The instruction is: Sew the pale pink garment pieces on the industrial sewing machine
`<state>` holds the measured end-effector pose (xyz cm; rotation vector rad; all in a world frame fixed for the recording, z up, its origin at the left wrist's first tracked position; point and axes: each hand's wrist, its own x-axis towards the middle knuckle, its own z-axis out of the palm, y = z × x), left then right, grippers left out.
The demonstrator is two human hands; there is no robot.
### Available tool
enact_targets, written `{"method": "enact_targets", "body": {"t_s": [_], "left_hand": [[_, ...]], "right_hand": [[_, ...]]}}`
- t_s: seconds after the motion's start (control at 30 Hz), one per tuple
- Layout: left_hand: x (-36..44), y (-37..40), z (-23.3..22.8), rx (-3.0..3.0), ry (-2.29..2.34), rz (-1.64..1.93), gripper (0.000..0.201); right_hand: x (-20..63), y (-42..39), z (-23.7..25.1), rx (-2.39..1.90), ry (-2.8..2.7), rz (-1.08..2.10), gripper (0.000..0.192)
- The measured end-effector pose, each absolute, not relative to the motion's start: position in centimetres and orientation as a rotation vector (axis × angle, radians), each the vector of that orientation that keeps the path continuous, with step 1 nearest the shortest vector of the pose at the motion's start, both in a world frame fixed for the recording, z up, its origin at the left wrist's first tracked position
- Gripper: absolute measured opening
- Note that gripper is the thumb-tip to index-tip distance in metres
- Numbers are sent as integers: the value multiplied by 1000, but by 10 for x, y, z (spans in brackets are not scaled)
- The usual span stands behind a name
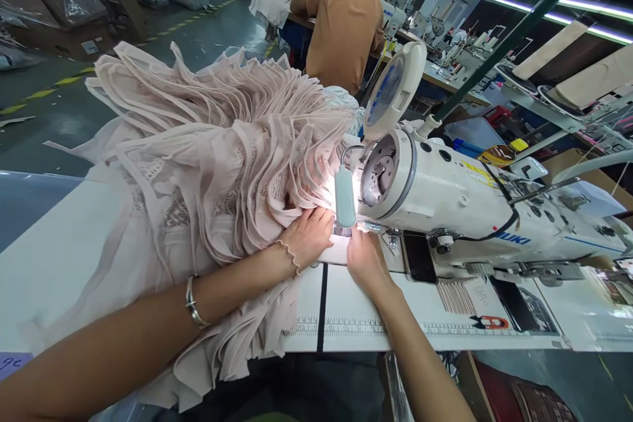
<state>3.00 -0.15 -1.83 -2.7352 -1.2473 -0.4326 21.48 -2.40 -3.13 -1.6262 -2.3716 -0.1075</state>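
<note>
The left hand (pixel 311 236) rests on heaped pale-pink, lace-panelled garments (pixel 242 171); the right hand (pixel 366 258) is by the head of a white Juki sewing machine (pixel 445 178), red thread snips (pixel 492 322) on the surface (pixel 346 303)

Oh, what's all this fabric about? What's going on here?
A person sits at a white sewing machine, both hands close to its brightly lit head end. The left hand rests against a big heap of pale pink fabric pieces, some with lacy panels. The right hand is beside it, its fingertips partly hidden under the machine. Red-handled snips lie on the white table.
</note>
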Motion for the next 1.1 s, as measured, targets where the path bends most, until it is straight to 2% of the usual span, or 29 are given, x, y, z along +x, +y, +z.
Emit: {"method": "enact_targets", "body": {"t_s": [0.2,0.33,0.5,0.73,0.93,1.1], "left_hand": [[32,4,-12,-2817,-1242,-320,20],[33,18,-12,-2888,-1382,-334,9],[31,25,-16,-3012,-1441,-421,13],[31,24,-21,-3034,-1422,-404,17],[30,22,-22,-3008,-1408,-453,13],[28,16,-10,-2980,-1332,-451,21]], "right_hand": [[201,-18,-8,-2086,-2355,44,34],[197,-24,-7,-1881,-2414,-136,33],[205,-28,-23,-1609,-2456,-398,37],[208,-28,-27,-1542,-2395,-552,42],[209,-30,-26,-1674,-2410,-355,44],[207,-32,-23,-1816,-2434,-229,51]]}}
